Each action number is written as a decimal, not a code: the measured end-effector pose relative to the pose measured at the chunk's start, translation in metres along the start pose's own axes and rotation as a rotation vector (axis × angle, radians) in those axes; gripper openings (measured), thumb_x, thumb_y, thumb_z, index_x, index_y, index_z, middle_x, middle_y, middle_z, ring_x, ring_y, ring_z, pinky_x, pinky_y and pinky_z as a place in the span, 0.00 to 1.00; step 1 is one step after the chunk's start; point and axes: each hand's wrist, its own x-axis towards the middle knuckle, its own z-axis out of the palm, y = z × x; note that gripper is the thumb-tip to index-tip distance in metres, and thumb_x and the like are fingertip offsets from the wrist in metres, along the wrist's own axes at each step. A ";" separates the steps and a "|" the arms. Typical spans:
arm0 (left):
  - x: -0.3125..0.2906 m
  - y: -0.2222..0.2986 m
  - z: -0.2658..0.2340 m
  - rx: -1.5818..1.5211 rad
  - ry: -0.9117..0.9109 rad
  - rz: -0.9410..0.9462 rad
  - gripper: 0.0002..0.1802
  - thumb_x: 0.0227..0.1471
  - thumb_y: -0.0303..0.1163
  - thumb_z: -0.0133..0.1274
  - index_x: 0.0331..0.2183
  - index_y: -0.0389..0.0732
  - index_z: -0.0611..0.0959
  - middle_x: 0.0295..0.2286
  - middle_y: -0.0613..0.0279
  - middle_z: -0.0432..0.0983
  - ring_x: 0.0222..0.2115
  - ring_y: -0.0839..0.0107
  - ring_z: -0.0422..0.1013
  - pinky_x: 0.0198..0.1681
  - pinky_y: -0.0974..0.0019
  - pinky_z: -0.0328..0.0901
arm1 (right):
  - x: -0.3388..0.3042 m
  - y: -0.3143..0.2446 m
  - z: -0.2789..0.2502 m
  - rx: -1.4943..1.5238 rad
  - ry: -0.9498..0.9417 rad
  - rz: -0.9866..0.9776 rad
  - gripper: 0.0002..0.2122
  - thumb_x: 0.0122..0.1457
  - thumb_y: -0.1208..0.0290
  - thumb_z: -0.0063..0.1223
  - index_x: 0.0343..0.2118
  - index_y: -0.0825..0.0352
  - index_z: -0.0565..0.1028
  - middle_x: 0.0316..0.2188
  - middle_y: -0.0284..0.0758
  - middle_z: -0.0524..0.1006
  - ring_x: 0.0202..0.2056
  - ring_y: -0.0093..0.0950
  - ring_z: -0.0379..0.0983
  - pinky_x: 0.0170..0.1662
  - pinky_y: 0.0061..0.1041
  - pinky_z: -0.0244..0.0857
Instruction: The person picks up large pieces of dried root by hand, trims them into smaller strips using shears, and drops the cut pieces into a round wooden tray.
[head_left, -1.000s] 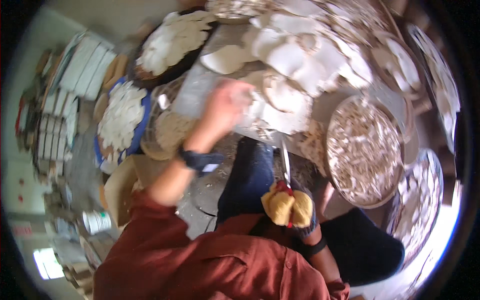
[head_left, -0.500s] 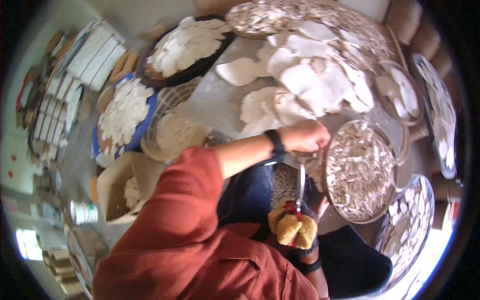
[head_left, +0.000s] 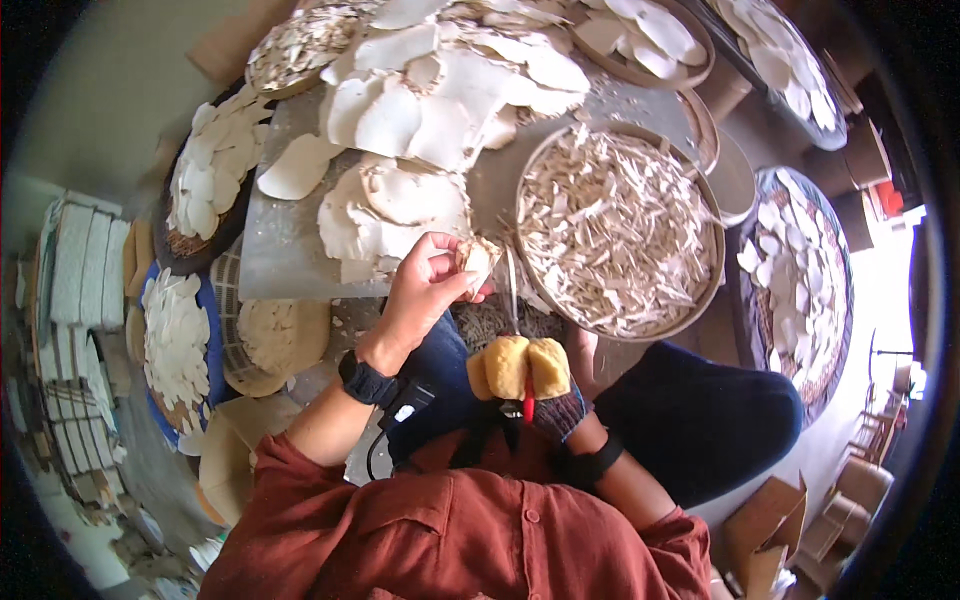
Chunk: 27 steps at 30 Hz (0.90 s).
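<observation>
My left hand [head_left: 425,285] pinches a small pale slice with a brownish edge [head_left: 480,257] between thumb and fingers. Close beside it is my right hand [head_left: 525,375], in a dark knitted glove with thick yellow padding on the fingers. Those fingers are closed round a red-handled cutting tool, apparently scissors [head_left: 513,290], whose slim metal blade points away from me, next to the slice. A round tray of thin pale strips [head_left: 620,230] lies just beyond and right of the blade. Past my left hand, large flat white slices [head_left: 410,110] are heaped on a metal tabletop [head_left: 285,240].
More slices fill a dark round tray [head_left: 215,170], a blue-rimmed tray [head_left: 178,345] and a right-hand tray [head_left: 797,280]. A woven basket [head_left: 265,335] and cardboard box [head_left: 235,450] stand left of my knees. Cut strips [head_left: 510,325] lie below my hands.
My view has swung right. My left hand has drawn back from beside the strip tray to near the blade, now showing a slice. The right hand still grips the scissors.
</observation>
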 end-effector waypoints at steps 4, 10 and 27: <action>-0.005 -0.011 0.011 0.125 -0.071 -0.048 0.18 0.48 0.23 0.48 0.43 0.35 0.66 0.30 0.57 0.74 0.27 0.72 0.73 0.30 0.72 0.68 | 0.004 -0.003 -0.009 -1.044 -0.048 -0.409 0.14 0.46 0.71 0.52 0.38 0.64 0.71 0.35 0.39 0.74 0.38 0.37 0.69 0.41 0.30 0.64; -0.010 -0.022 0.026 -0.075 0.190 0.021 0.15 0.48 0.24 0.49 0.41 0.37 0.68 0.30 0.53 0.74 0.28 0.67 0.74 0.30 0.72 0.69 | -0.007 -0.007 0.006 -0.733 0.070 -0.233 0.18 0.45 0.66 0.55 0.40 0.64 0.69 0.36 0.37 0.73 0.40 0.36 0.68 0.43 0.30 0.63; 0.011 0.004 0.015 0.203 -0.018 0.032 0.12 0.49 0.23 0.47 0.39 0.34 0.71 0.28 0.58 0.74 0.26 0.74 0.73 0.29 0.75 0.68 | -0.007 -0.029 0.020 -0.207 -0.299 -0.115 0.11 0.57 0.72 0.43 0.42 0.68 0.68 0.40 0.36 0.72 0.42 0.26 0.69 0.48 0.26 0.61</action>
